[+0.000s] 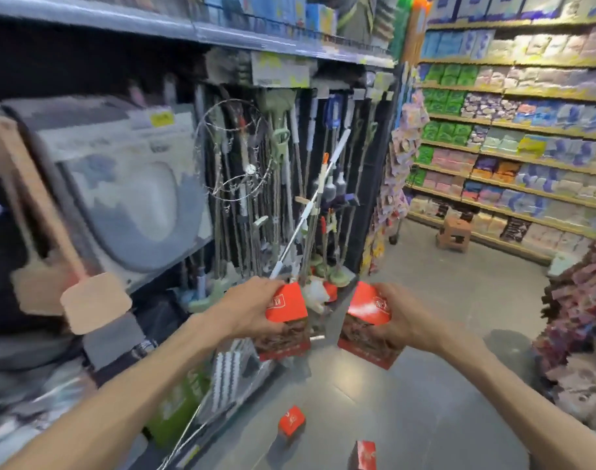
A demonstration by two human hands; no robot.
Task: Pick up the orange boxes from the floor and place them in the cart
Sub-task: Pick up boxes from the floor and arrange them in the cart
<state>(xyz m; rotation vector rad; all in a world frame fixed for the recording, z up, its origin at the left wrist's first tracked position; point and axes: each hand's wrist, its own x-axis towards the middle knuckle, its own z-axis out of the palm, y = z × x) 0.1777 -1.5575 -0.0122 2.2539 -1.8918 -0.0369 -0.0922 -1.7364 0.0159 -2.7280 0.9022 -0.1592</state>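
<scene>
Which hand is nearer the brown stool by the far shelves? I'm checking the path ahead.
Right. The right hand, holding a box, is below-left of the stool; the left hand, holding another box, is further left.

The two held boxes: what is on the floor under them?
Two more orange boxes, one nearer the shelves and one at the picture's bottom edge, lie on grey floor. No cart shows.

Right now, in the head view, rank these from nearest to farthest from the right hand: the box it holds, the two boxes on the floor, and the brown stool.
1. Box in the right hand: held.
2. Two floor boxes, below: one left, one at the bottom edge; too close to call.
3. Brown stool: far, by the right shelves.
</scene>
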